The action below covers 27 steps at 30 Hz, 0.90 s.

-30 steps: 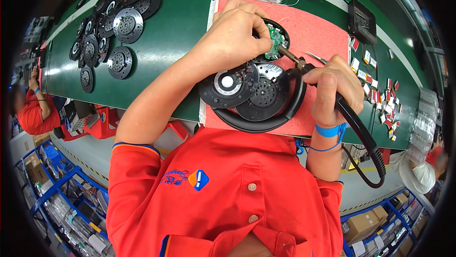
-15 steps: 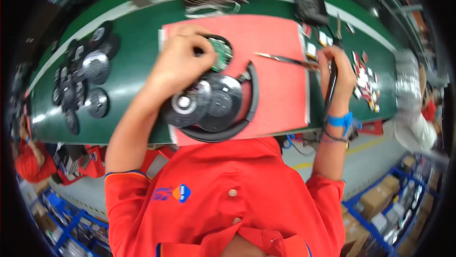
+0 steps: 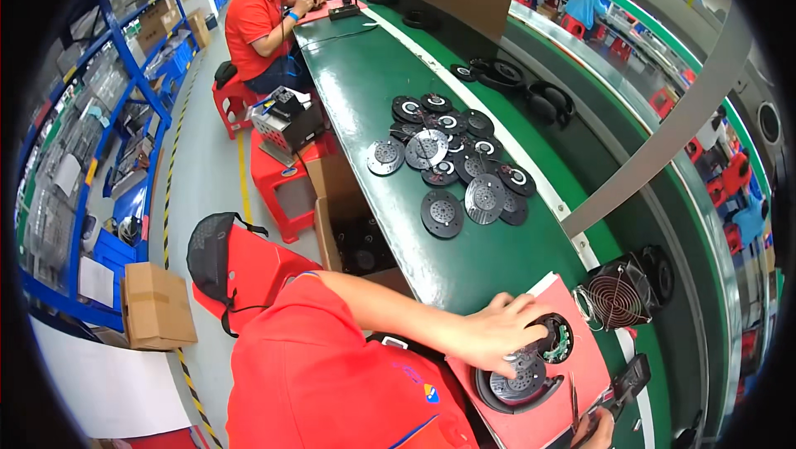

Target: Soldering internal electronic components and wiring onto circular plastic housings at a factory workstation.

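Observation:
A pair of black headphones [image 3: 483,389] lies on a pink mat [image 3: 587,341], with its ear cups opened. Inside the far cup shows a green circuit board [image 3: 566,344]. A round black speaker plate [image 3: 518,378] rests beside it, over the headband's curve. My left hand [image 3: 489,334] reaches across the headphones, fingers curled at the far cup's edge and thumb low beside the plate. At the picture's lower edge, my right hand [image 3: 599,431] is partly cut off, closed on slim metal tweezers [image 3: 575,399]. A dark tool by its fingers is hard to make out.
Many round black speaker plates [image 3: 483,199] are heaped on the green bench [image 3: 348,84]. A fan with a wire guard [image 3: 618,301] stands beyond the mat, near a grey post [image 3: 655,142]. Another person [image 3: 264,26] works farther along. An open carton [image 3: 327,229] sits below the bench edge.
The view has swung left, bringing the bench's length and a co-worker into sight. My left hand stays at the headphones; my right hand now shows only at the lower edge.

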Tool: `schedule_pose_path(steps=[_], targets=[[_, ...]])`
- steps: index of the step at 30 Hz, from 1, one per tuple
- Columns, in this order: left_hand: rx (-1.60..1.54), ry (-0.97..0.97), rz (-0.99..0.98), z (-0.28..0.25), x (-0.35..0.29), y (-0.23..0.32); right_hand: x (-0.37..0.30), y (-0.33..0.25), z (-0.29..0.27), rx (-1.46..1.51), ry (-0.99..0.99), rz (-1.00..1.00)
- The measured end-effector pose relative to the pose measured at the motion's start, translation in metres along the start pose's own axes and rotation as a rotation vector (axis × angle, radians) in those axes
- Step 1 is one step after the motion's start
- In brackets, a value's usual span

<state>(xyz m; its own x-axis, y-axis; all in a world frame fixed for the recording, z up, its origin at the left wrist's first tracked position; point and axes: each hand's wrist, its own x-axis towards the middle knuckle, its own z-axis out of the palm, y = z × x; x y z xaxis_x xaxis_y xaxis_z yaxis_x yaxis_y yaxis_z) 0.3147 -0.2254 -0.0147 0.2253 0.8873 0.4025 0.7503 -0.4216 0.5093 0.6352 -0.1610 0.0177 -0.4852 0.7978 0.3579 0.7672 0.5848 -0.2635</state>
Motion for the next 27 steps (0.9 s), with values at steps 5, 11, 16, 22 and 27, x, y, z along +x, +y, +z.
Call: schedule_pose_path(steps=[5, 11, 16, 22, 27], targets=[[-0.01, -0.037, -0.057, 0.008, 0.001, -0.013, 0.0, 0.004, 0.005, -0.11, 0.074, 0.028], [0.246, 0.228, 0.153, -0.01, 0.047, -0.036, -0.004, 0.007, 0.014, 0.205, 0.143, 0.06], [-0.443, 0.145, 0.363, 0.012, 0.065, -0.002, 0.011, -0.051, 0.031, 0.51, 0.287, 0.09], [-1.739, -0.475, -0.263, 0.014, 0.06, 0.025, 0.031, -0.09, 0.037, 0.718, 0.4, -0.002], [-2.034, -0.595, -0.396, 0.024, 0.061, 0.01, 0.038, -0.085, 0.044, 1.279, 0.285, -0.063]])
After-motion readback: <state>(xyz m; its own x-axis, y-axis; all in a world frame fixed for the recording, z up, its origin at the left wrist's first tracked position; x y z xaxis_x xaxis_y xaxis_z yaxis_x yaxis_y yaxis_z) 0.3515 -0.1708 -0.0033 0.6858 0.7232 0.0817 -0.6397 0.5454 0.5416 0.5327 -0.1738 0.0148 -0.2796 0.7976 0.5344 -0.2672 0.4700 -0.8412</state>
